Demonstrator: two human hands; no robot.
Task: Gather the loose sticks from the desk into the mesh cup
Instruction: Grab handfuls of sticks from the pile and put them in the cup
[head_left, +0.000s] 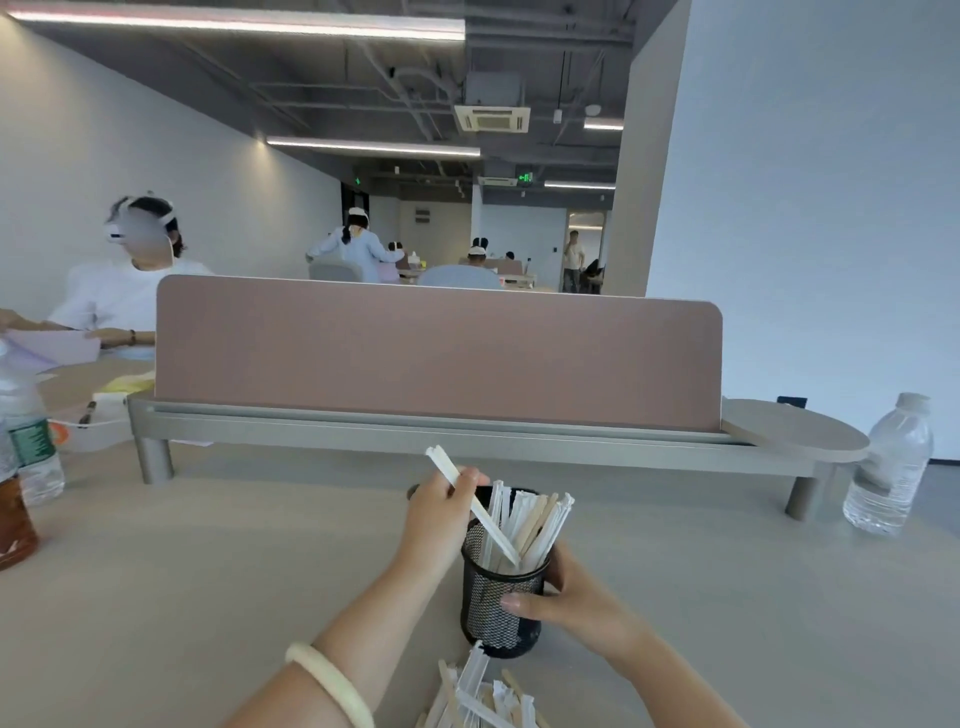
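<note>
A black mesh cup (496, 608) stands on the desk, holding several white-wrapped and bare wooden sticks (530, 519). My right hand (571, 597) grips the cup's side, thumb across the mesh. My left hand (441, 512), just left of the cup's rim, pinches one white-wrapped stick (467, 499) that slants down with its lower tip inside the cup. A pile of loose sticks (478, 696), wrapped and bare, lies on the desk in front of the cup at the bottom edge.
A pink divider panel (436, 353) on a grey rail crosses the desk behind the cup. A water bottle (891, 467) stands far right. Two bottles (26, 447) stand at the left edge. A person in white sits behind, at the left.
</note>
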